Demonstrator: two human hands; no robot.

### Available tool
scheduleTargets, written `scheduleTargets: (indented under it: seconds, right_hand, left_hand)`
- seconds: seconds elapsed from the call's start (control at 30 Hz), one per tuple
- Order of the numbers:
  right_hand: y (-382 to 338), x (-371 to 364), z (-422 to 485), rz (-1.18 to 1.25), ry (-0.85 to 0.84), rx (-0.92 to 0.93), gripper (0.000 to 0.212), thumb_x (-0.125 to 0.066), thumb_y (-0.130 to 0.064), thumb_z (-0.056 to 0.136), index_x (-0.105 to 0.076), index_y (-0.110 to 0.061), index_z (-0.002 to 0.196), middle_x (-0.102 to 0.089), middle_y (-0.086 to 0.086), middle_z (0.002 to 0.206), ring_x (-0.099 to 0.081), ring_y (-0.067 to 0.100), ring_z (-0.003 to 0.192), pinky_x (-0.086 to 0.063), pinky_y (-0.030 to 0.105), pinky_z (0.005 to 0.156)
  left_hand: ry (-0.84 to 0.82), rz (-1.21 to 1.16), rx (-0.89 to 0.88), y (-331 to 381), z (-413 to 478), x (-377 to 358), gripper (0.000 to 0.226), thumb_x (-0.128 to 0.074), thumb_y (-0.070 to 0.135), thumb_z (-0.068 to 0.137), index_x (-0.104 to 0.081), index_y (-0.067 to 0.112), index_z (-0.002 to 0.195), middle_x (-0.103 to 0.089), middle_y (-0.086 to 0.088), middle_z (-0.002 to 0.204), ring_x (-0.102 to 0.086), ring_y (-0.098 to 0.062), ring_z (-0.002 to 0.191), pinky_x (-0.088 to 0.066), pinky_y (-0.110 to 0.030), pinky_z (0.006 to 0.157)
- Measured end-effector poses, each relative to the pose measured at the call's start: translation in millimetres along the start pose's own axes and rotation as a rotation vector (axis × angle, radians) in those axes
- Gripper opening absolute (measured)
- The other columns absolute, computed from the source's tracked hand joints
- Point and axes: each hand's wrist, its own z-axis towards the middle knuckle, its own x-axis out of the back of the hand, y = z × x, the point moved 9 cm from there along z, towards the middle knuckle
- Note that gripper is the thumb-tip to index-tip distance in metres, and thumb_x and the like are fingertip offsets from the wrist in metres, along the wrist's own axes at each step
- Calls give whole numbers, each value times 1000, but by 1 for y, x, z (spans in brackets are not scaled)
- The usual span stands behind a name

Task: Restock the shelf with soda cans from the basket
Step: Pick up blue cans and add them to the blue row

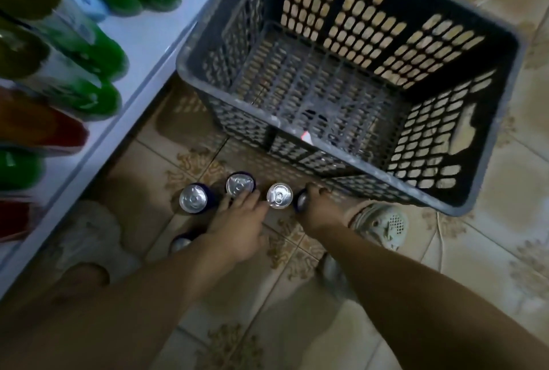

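Pick-up step: cans [279,195] stand on the floor [475,250] just before the basket [341,149], right hand [318,206] wrapped round the end can [301,201], left hand [237,230] loose-fingered against another can [240,185]; next probably grip, lift to the shelf [142,42].

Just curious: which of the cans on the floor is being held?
The rightmost can: the right hand curls round it, covering most of its top; the others' silver tops show.
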Motion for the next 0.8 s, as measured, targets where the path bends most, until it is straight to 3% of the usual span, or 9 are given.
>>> scheduleTargets:
  seconds: [0.1,0.27,0.47,0.53,0.6,0.73,0.8]
  right_hand:
    - [-6,16,-21,-39,39,46,58,-62,-48,85,-38,-24,133,-50,12,130,-59,35,110,-47,35,81]
    - [-30,67,-104,-38,77,137,76,-64,-62,77,-35,-30,140,-50,4,132,-57,27,112,-49,34,86]
    - [-95,146,-242,165,200,338,88,-74,-55,68,-36,-29,143,-54,-3,132,-55,20,113,-48,33,88]
    - [-119,173,-289,274,269,416,85,-75,-51,69,-38,-29,142,-55,-4,130,-56,18,112,-48,33,90]
    - [-145,198,-336,405,320,499,78,-77,-42,71,-41,-29,140,-55,-5,124,-56,16,108,-49,32,90]
    - [-208,234,-428,615,353,714,55,-76,-33,76,-48,-30,124,-58,-11,109,-61,9,97,-54,27,78]
    - [-241,243,-472,707,347,809,49,-75,-34,78,-52,-30,121,-60,-10,109,-62,9,96,-57,33,80]
  left_hand:
    - [-6,-102,14,-2,-8,5,70,-51,41,93,-19,20,151,-7,-3,161,-2,-20,149,-8,-45,119]
    - [81,-362,-19,16,-50,46,69,-63,36,84,-36,17,144,-38,-3,147,-38,-23,133,-38,-40,106]
    - [222,-733,-138,41,-164,111,69,-79,35,66,-47,30,128,-61,7,123,-60,-12,110,-49,-39,95]
    - [332,-840,-168,36,-213,138,72,-80,38,62,-46,38,125,-62,12,122,-60,-8,113,-50,-36,96]
    - [437,-926,-187,26,-263,165,67,-84,27,66,-47,38,122,-62,14,119,-60,-4,113,-50,-31,96]
    - [644,-987,-230,11,-370,217,64,-83,17,72,-45,33,121,-60,15,114,-60,10,100,-50,-15,84]
    - [738,-1005,-242,3,-421,236,67,-79,11,77,-41,29,129,-59,13,117,-61,4,104,-51,-15,80]
